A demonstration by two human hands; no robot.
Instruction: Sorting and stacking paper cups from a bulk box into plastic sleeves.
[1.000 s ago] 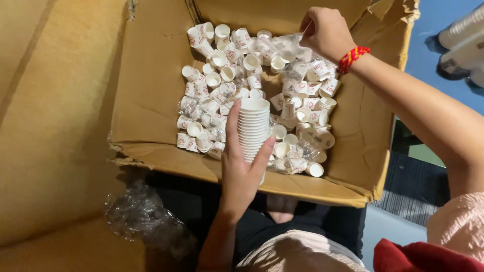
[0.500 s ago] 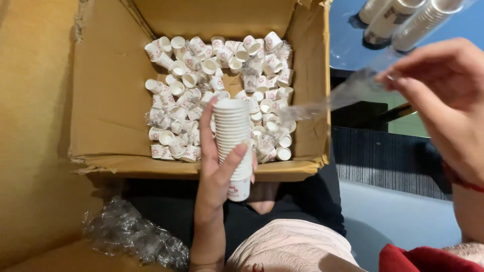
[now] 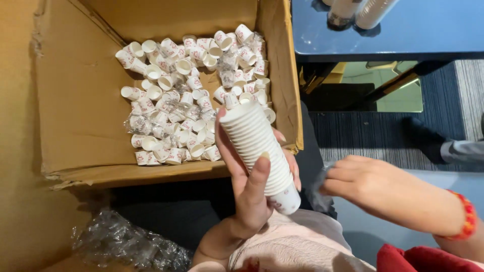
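Note:
My left hand (image 3: 249,194) grips a tall stack of small white paper cups (image 3: 259,148), tilted with its open end toward the cardboard box (image 3: 80,106). The box holds several loose white paper cups (image 3: 186,95) mixed with bits of clear wrap. My right hand (image 3: 375,189), with a red bead bracelet on the wrist, sits low at the right and pinches a crumpled piece of clear plastic wrap (image 3: 317,189) just right of the stack's base.
Crumpled clear plastic (image 3: 123,242) lies at the bottom left beside the box. A blue table (image 3: 403,27) with more cup stacks (image 3: 355,10) stands at the upper right. Another person's shoe (image 3: 426,136) rests on the striped carpet at the right.
My right hand has come down from the upper right to beside the stack, carrying the clear wrap. The stack in my left hand has tilted and shifted right, off the box.

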